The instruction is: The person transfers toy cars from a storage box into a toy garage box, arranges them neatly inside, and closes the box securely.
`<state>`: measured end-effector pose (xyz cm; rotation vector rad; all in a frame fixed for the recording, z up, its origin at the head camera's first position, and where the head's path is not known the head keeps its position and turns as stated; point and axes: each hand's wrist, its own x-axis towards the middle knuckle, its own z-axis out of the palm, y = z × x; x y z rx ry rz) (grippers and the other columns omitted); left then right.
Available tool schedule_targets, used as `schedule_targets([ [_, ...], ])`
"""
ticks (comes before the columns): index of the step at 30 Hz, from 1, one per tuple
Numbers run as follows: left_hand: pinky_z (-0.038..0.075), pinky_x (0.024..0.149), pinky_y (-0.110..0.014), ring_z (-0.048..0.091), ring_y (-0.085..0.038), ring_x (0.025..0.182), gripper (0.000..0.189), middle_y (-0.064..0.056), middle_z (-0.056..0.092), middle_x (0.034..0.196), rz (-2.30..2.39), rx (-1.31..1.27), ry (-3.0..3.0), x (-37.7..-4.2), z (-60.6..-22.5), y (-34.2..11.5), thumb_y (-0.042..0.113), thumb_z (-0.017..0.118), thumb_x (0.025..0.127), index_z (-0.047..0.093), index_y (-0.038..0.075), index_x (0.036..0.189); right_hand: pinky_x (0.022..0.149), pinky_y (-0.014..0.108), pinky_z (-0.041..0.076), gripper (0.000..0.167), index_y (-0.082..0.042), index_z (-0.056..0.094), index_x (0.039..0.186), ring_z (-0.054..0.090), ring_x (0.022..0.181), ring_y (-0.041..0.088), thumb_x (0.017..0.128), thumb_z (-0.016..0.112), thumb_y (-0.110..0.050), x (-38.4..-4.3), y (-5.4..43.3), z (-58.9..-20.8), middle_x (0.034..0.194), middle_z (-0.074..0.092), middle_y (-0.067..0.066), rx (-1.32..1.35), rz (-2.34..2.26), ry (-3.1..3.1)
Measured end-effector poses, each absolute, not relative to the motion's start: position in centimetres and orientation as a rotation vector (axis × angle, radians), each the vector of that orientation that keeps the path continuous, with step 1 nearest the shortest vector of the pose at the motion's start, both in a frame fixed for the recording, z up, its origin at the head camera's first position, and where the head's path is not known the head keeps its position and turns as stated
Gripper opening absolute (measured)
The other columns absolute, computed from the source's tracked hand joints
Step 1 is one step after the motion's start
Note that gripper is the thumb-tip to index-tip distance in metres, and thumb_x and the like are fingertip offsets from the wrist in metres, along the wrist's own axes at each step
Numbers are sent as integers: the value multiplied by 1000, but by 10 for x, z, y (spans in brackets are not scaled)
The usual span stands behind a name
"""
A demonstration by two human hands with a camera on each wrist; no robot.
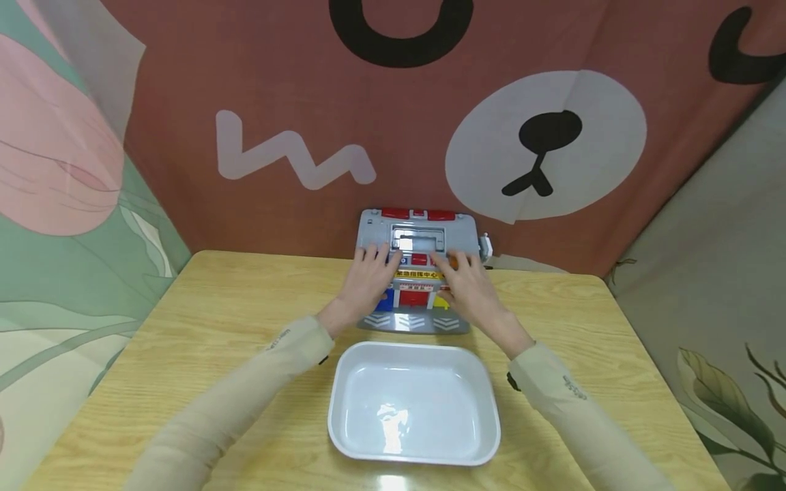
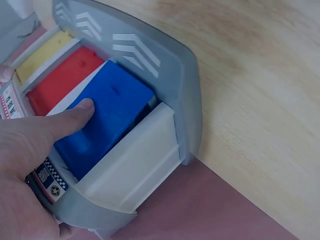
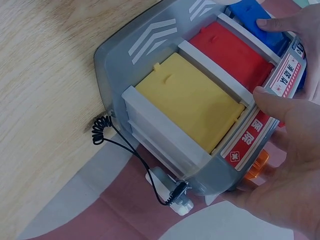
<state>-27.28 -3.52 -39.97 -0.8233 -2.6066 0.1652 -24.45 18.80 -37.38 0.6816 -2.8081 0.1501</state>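
A grey toy garage (image 1: 463, 235) stands at the back of the table, with blue (image 2: 112, 115), red (image 1: 414, 299) and yellow doors (image 3: 187, 102) across its front. My left hand (image 1: 367, 279) grips its left side: the thumb lies on the blue door and the fingers reach over the upper deck. On the other side, my right hand (image 1: 473, 290) holds the front edge of the deck, its thumb near the red label above the doors. In the right wrist view, an orange part (image 3: 257, 165) shows beside the right fingers. Some fingertips are hidden in the wrist views.
An empty white tray (image 1: 414, 458) sits in front of the garage, between the forearms. A white handset-like piece (image 3: 172, 192) with a coiled black cord (image 3: 101, 131) hangs at the garage's side. Behind the wooden table (image 1: 245, 300) hangs a printed curtain (image 1: 295, 218).
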Motion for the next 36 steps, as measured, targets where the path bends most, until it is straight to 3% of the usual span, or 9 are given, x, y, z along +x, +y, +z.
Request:
schedule_targets([
  [12, 40, 87, -42, 42, -31, 105, 83, -16, 47, 121, 143, -772, -2573, -277, -408, -33, 41, 86, 70, 42, 11, 134, 94, 53, 44, 75, -13, 44, 146, 43, 116, 42, 81, 81, -21, -244, 186, -371, 137, 42, 24, 690, 150, -2789],
  [20, 42, 86, -41, 46, -31, 103, 69, -17, 50, 118, 130, -780, -2488, -283, -411, -33, 21, 84, 73, 46, 9, 129, 97, 53, 42, 75, -15, 43, 147, 40, 118, 42, 81, 80, -21, -244, 186, -373, 139, 40, 23, 641, 170, -2826],
  [32, 40, 93, -44, 44, -32, 110, 81, -16, 49, 121, 174, -811, -2520, -282, -406, -37, 42, 86, 70, 45, 11, 132, 98, 53, 42, 76, -17, 41, 148, 38, 120, 42, 82, 79, -21, -245, 183, -368, 140, 38, 22, 613, 170, -2856],
  [36, 40, 94, -46, 42, -32, 112, 84, -17, 48, 124, 165, -866, -2524, -279, -409, -39, 60, 74, 74, 45, 11, 136, 96, 53, 44, 76, -16, 42, 147, 40, 118, 42, 82, 79, -22, -241, 184, -370, 140, 39, 23, 619, 163, -2859],
])
